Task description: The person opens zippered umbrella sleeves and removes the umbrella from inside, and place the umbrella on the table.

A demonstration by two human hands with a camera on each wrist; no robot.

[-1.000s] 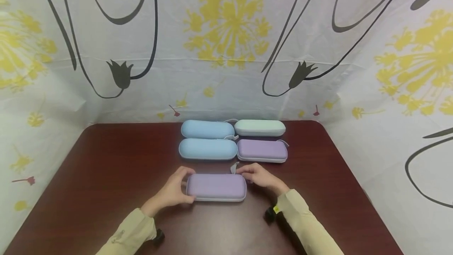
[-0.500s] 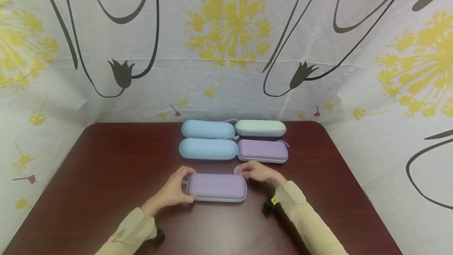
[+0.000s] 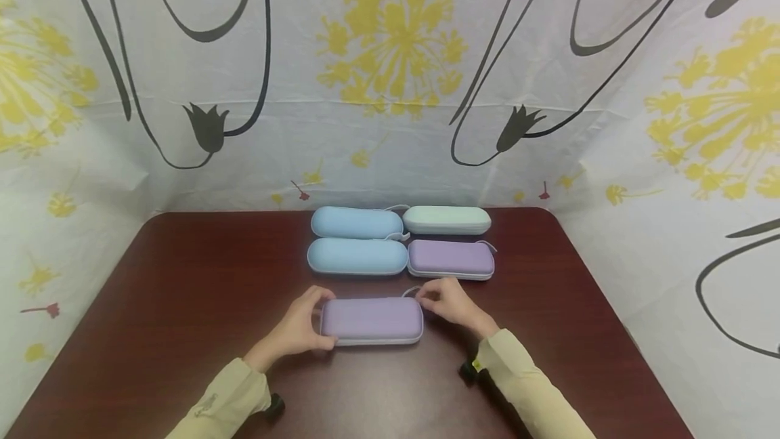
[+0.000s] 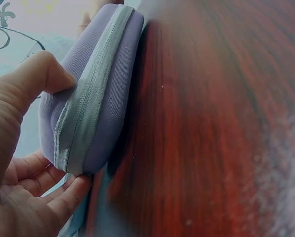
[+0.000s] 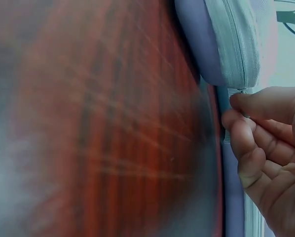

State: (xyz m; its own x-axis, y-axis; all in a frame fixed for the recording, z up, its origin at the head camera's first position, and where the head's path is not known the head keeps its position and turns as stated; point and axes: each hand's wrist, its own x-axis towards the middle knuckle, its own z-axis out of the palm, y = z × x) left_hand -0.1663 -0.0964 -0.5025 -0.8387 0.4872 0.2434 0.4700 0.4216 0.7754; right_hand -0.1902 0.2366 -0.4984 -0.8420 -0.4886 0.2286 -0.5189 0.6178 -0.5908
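A purple zippered case (image 3: 372, 321) lies on the dark wooden table, lid up. My left hand (image 3: 298, 325) grips its left end, thumb at the front and fingers round the back. The left wrist view shows that thumb (image 4: 58, 79) pressing beside the pale grey zipper (image 4: 86, 98). At the back right corner, my right hand (image 3: 451, 303) has thumb and forefinger pinched together. In the right wrist view these fingertips (image 5: 239, 101) pinch the zipper pull, which they mostly hide, at the end of the zipper track. A thin grey strap (image 3: 412, 290) loops up behind the case.
Behind the held case, two blue cases (image 3: 357, 257) (image 3: 357, 222) lie on the left. Beside them are another purple case (image 3: 451, 258) and a mint green case (image 3: 447, 220). A patterned cloth (image 3: 365, 141) stands round the table (image 3: 201, 276).
My right hand has shifted slightly right along the back corner of the case. The strap, earlier at its fingertips, now shows as a thin loop. My left hand stays put.
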